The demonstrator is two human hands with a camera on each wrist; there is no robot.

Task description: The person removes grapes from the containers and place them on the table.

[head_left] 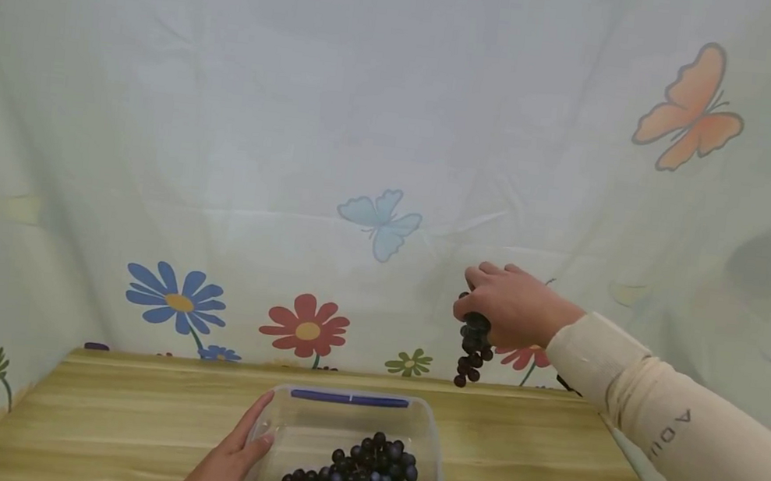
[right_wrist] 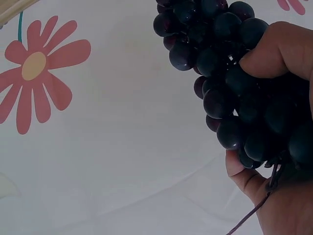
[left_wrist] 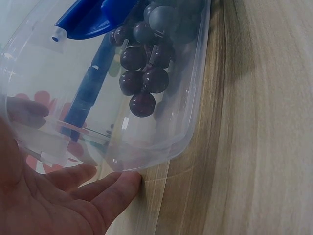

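Observation:
My right hand [head_left: 516,305] grips a bunch of dark grapes [head_left: 474,348] in the air, right of the container and beyond it. In the right wrist view the grapes [right_wrist: 220,98] fill the space between thumb and fingers, and a thin bare stem [right_wrist: 252,211] trails from the bunch. A clear plastic container [head_left: 436,457] with blue clips holds another dark bunch of grapes [head_left: 360,477], heaped toward its near right side. My left hand [head_left: 232,456] holds the container's left side, thumb at the rim. Its fingers [left_wrist: 115,196] touch the outside near a corner in the left wrist view.
The container stands on a wood-grain table [head_left: 518,458]. Behind the table hangs a pale curtain [head_left: 262,141] printed with flowers and butterflies. A small dark object [head_left: 97,346] shows at the table's far left edge.

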